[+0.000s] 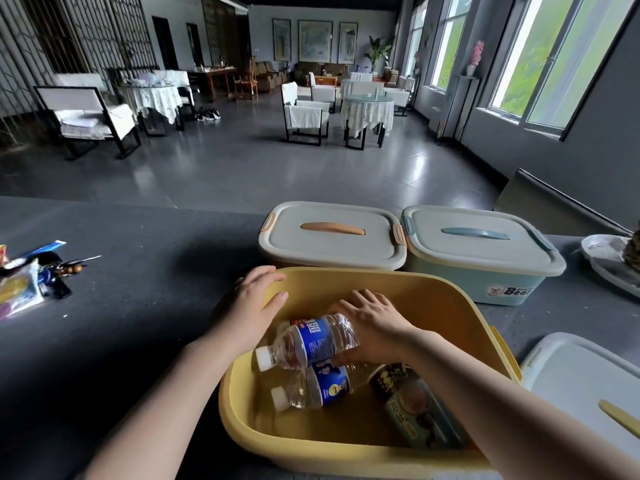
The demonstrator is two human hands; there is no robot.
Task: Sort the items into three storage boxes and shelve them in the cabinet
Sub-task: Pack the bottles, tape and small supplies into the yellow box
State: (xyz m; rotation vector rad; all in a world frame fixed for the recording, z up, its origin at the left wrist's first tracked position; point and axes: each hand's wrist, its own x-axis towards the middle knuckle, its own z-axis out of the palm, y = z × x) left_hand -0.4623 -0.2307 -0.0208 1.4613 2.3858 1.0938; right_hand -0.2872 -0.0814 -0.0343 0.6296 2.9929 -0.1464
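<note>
Dark grey countertop (pixel 138 306) in foreground, large room behind with grey tiled floor, white-covered chairs, tables with lace cloths, tall windows on right wall. Open yellow storage box (pixel 311 441) nearest to camera on the counter, lid off. Inside it: two clear water bottles with blue labels and white caps, a dark cup-shaped container (pixel 386 375) and a green packaged item (pixel 420 415) lying toward right side of box. Lower bottle (pixel 311 388) lying on box floor, cap pointing left. Upper bottle (pixel 311 342) tilted above it, cap toward left, base end gripped by right hand (pixel 374 327); fingers wrapped over the bottle's top, thumb underneath. Left hand (pixel 258 299) resting on far-left rim of yellow box, fingers mostly straight over the edge, thumb on the inner side; holding nothing else. Behind yellow box, two closed boxes side by side, touching: one with grey lid and orange handle (pixel 332 228) and clips, one pale blue (pixel 485 251) with blue-grey handle and a bear sticker on front wall. Grey lid with yellow handle (pixel 581 386) lying flat on counter just right of yellow box. Loose items still on counter at far left, well apart from boxes: snack packets (pixel 20 285) and small dark objects, too blurred to identify. White dish (pixel 609 261) at far right edge, contents partly cut off.
</note>
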